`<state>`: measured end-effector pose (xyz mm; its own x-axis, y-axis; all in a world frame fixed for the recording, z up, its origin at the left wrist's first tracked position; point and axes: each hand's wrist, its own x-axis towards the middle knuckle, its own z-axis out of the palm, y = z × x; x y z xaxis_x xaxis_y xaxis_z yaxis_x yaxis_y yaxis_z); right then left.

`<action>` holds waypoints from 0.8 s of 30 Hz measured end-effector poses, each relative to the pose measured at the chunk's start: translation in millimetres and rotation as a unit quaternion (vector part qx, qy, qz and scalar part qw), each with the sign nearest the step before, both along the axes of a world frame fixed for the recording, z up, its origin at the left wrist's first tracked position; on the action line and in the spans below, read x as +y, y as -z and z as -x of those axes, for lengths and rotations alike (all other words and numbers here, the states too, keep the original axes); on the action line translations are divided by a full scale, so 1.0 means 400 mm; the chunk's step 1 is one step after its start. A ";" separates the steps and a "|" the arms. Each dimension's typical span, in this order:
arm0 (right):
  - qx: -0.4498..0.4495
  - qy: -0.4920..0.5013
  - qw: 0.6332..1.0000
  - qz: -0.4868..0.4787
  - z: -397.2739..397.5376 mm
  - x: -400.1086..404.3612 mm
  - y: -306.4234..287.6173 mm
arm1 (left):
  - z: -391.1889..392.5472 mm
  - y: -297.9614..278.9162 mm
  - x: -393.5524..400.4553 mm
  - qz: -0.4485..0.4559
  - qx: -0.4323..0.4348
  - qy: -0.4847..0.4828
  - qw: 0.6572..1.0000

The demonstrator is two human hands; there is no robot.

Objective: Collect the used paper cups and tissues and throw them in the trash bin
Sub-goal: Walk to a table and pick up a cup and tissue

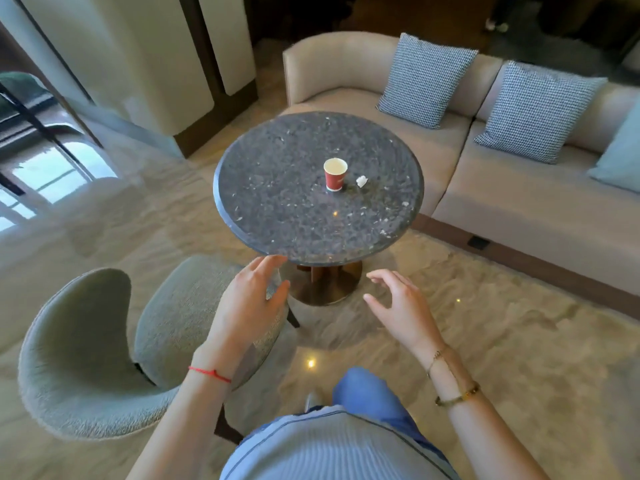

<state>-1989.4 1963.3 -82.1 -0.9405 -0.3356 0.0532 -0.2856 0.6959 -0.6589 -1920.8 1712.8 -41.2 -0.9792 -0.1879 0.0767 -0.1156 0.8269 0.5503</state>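
Note:
A red paper cup with a white inside stands upright near the middle of a round dark stone table. Just to its right lies a small crumpled white tissue, a short gap from the cup. My left hand hovers below the table's near edge, fingers relaxed and spread, holding nothing. My right hand hangs in the air to the right of it, fingers loosely curved, also empty. Both hands are well short of the cup and tissue. No trash bin is in view.
A grey upholstered chair stands at the lower left, close to my left arm. A beige sofa with checked cushions wraps the far and right side of the table. A glossy marble floor lies underfoot.

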 end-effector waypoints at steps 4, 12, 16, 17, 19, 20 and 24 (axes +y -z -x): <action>-0.020 0.005 1.000 -0.007 0.146 -0.029 0.031 | 0.162 0.020 -0.031 -0.016 -0.008 0.018 1.000; -0.028 0.007 1.000 -0.011 0.504 -0.061 0.092 | 0.503 0.098 -0.066 -0.044 -0.010 0.000 0.999; -0.045 0.000 0.999 -0.025 0.710 -0.074 0.120 | 0.685 0.135 -0.059 -0.044 -0.022 -0.018 0.999; -0.053 -0.004 0.998 -0.032 0.763 -0.079 0.128 | 0.732 0.144 -0.056 -0.044 -0.027 -0.021 0.998; -0.063 -0.012 0.997 -0.049 0.863 -0.089 0.146 | 0.821 0.164 -0.048 -0.043 -0.039 -0.023 0.998; -0.066 -0.016 0.996 -0.058 0.908 -0.095 0.155 | 0.864 0.176 -0.045 -0.041 -0.049 -0.023 0.998; -0.081 -0.037 0.993 -0.083 1.049 -0.123 0.207 | 1.004 0.229 -0.029 -0.035 -0.091 -0.028 0.995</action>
